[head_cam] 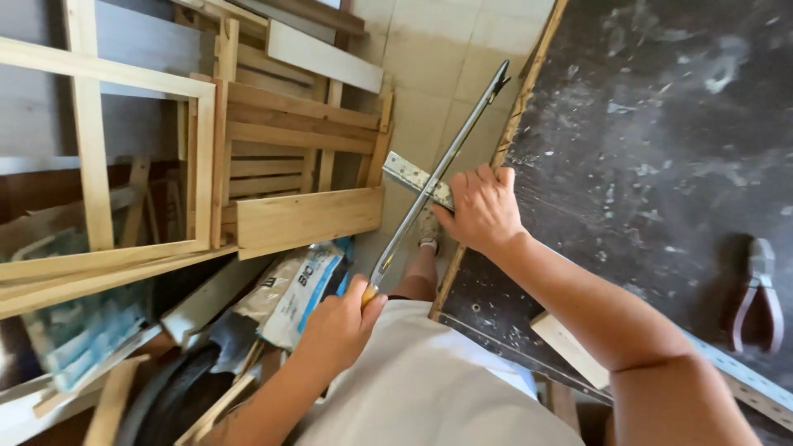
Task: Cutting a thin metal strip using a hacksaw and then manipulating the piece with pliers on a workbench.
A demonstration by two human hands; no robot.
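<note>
Hacksaw (438, 177) is seen from the head camera, gripped at its handle by the closed fingers of the left hand (339, 322), its long frame slanting up and away over the floor. A perforated metal strip (417, 177) is pinned under the curled fingers of the right hand (481, 208) at the edge of a dark workbench (661, 124), crossing beneath the saw just left of those fingers. Red-handled pliers (756, 293) are lying on the bench, well apart.
</note>
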